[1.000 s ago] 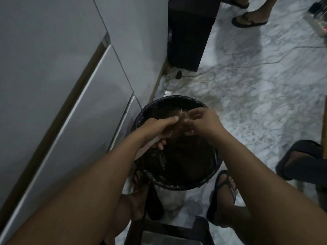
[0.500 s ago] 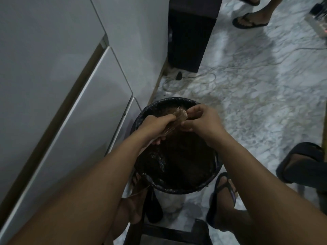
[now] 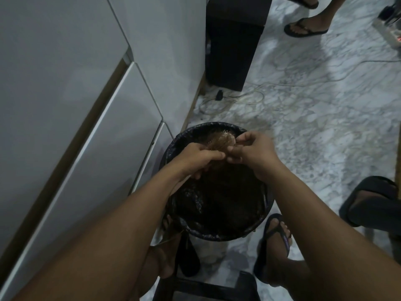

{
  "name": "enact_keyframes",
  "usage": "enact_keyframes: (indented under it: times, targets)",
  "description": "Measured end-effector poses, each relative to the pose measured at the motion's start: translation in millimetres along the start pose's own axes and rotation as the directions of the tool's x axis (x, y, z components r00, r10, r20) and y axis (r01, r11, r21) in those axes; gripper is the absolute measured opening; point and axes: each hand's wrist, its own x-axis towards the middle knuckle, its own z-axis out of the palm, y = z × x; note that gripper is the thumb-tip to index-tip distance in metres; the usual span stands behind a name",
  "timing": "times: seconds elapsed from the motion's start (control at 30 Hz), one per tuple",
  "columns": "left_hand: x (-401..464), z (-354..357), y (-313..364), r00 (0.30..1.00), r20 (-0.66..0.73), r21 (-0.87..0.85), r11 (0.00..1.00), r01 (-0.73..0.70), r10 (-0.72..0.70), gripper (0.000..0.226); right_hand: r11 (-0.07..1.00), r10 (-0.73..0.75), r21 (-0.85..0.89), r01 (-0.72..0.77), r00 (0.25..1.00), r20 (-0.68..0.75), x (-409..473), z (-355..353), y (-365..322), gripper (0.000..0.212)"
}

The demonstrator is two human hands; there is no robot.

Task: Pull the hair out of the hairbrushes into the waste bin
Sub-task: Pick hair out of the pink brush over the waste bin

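A round waste bin [image 3: 263, 216] lined with a black bag stands on the marble floor between my feet. Over its far half my left hand [image 3: 200, 159] grips a brown hairbrush [image 3: 223, 140] by the handle, bristles facing up. My right hand [image 3: 251, 149] is at the brush head, its fingertips pinching among the bristles at the right edge. Hair between the fingers is too dim to make out. The bin's inside is dark, with brownish matter in it.
White cabinet doors [image 3: 76, 127] run along the left. A black box [image 3: 234, 44] stands against the wall beyond the bin, with cables [image 3: 243, 98] on the floor. Another person's sandalled feet [image 3: 303, 29] are at the top, a dark stool [image 3: 377, 203] at right.
Both hands and the brush have shifted slightly towards the bin's far rim. The brush head now shows more fully, and my right fingers have moved to its right edge.
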Motion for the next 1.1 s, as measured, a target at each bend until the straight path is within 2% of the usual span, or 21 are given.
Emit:
enact_keyframes:
  times: [0.1,0.17,0.23,0.3,0.4,0.5,0.67,0.83,0.9,0.97,1.03,1.1]
  targets:
    - [1.1,-0.9,3.1,0.999,-0.041,0.032,0.999,0.006,-0.004,0.036,0.996,-0.009,-0.086,0.008,1.000,-0.017,1.0,-1.8,-2.7,0.019]
    - [1.7,-2.5,3.2,0.999,-0.042,0.048,0.999,0.008,-0.006,0.033,0.974,-0.085,-0.215,0.068,0.994,-0.072,0.2,-4.3,-5.5,0.013]
    - [1.7,-3.6,1.0,1.000,-0.028,0.082,0.997,0.006,-0.004,0.032,0.887,-0.258,-0.416,0.200,0.962,-0.088,0.8,-8.7,-6.5,0.010]
    - [0.4,-3.7,0.5,1.000,-0.014,0.091,0.996,0.001,0.000,0.040,0.792,-0.354,-0.526,0.310,0.935,0.018,-1.1,-10.7,-7.3,0.022]
    - [-1.6,-2.8,3.4,1.000,-0.020,0.095,0.995,0.018,-0.016,0.054,0.723,-0.390,-0.582,0.371,0.915,0.099,-5.7,-7.2,-7.5,0.020]
    - [-2.1,-4.0,2.1,0.999,-0.024,0.149,0.988,0.046,-0.043,0.055,0.731,-0.438,-0.577,0.364,0.899,0.013,-7.6,-8.3,-11.3,0.013]
    - [-0.1,-10.0,0.7,0.999,-0.039,0.109,0.993,0.033,-0.029,0.052,0.705,-0.461,-0.646,0.293,0.881,-0.104,-8.0,-12.4,-14.5,0.011]
    - [-0.2,-8.1,6.3,0.997,-0.074,0.118,0.993,0.013,-0.004,0.052,0.677,-0.549,-0.682,0.277,0.807,-0.218,-8.1,-8.1,-12.9,0.011]
    - [-2.1,-9.8,8.6,0.996,-0.086,0.152,0.988,0.013,0.000,0.054,0.664,-0.584,-0.684,0.302,0.780,-0.223,-7.4,-7.1,-11.8,0.010]
    - [-4.1,-11.4,9.3,0.996,-0.090,0.215,0.976,0.022,-0.003,0.052,0.656,-0.574,-0.672,0.344,0.805,-0.150,-6.4,-6.1,-11.3,0.014]
    - [-5.3,-12.0,8.6,0.996,-0.085,0.263,0.964,0.034,-0.012,0.052,0.671,-0.514,-0.623,0.402,0.858,0.000,-7.2,-4.7,-11.3,0.024]
    - [-6.0,-12.3,7.9,0.997,-0.069,0.260,0.964,0.051,-0.034,0.048,0.663,-0.453,-0.592,0.459,0.875,0.171,-9.3,-3.5,-11.5,0.036]
